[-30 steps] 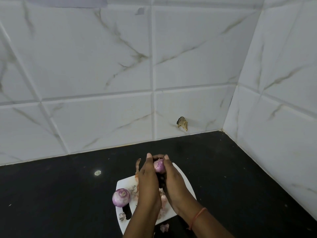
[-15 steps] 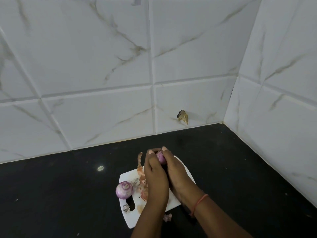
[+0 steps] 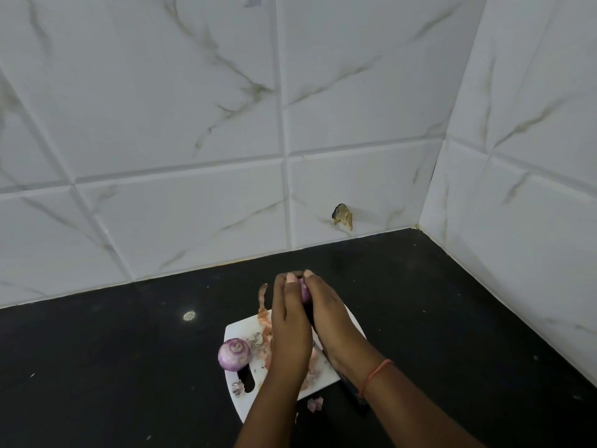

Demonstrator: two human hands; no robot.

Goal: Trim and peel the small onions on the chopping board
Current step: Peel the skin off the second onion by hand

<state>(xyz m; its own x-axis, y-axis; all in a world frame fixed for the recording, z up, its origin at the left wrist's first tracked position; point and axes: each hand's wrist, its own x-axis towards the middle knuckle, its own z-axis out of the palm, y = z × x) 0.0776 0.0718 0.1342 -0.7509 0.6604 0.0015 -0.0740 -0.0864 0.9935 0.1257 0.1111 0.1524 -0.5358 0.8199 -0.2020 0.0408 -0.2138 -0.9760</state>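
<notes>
A small purple onion [image 3: 305,294] is pinched between the fingertips of both hands, above the far end of the white chopping board [image 3: 240,404]. My left hand [image 3: 289,331] covers its left side and my right hand [image 3: 329,318] its right side, so only a sliver of onion shows. A peeled purple onion [image 3: 234,354] rests on the board's left edge. A dark knife [image 3: 350,391] lies under my right wrist; whether the hand grips it is hidden. Papery peels [image 3: 264,307] lie on the board beside my left hand.
The board sits on a black counter [image 3: 113,367] in a corner of white marbled tile walls [image 3: 193,124]. A scrap of onion [image 3: 315,404] lies on the counter by the board's near edge. A chipped spot [image 3: 342,216] marks the back wall.
Both hands have closed in tighter around the held onion, hiding more of it. The view has tilted slightly; the peeled onion stays on the board's left edge.
</notes>
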